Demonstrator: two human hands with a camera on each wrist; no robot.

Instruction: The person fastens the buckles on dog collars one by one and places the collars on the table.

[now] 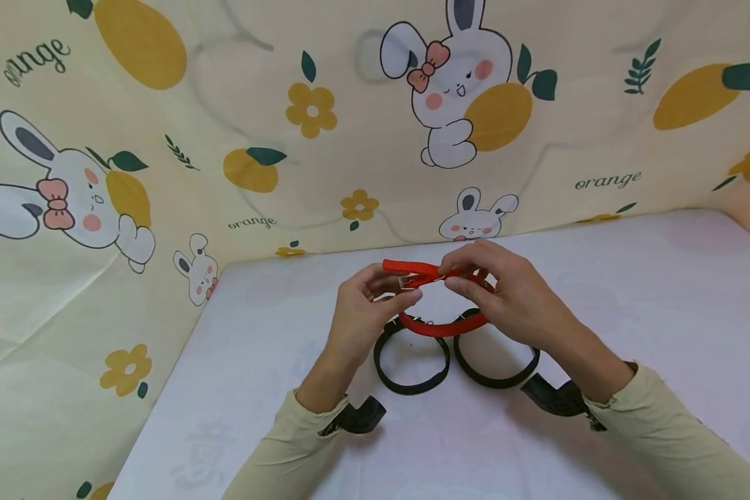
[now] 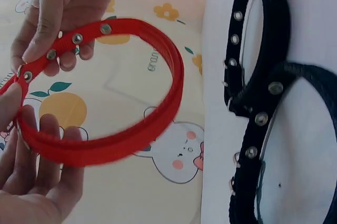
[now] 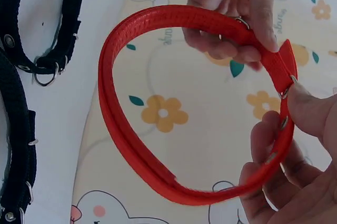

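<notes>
A red collar (image 1: 444, 330) with metal eyelets is held above the table, its strap forming a loop. My left hand (image 1: 365, 309) pinches it close to the metal buckle (image 1: 405, 282). The right hand (image 1: 515, 295) grips the strap between thumb and fingers near the overlapping part. In the right wrist view, the strap (image 3: 139, 168) passes through metal fittings by the right thumb, and a short tip sticks up there. Below the red loop, two black collars (image 1: 412, 389) (image 1: 496, 382) lie side by side, both fastened into rings.
The white tabletop (image 1: 256, 375) spreads around the collars. Behind and to the left stands a cream backdrop (image 1: 325, 167) printed with rabbits and oranges. Black devices (image 1: 362, 417) (image 1: 553, 397) are strapped under both wrists, close above the table.
</notes>
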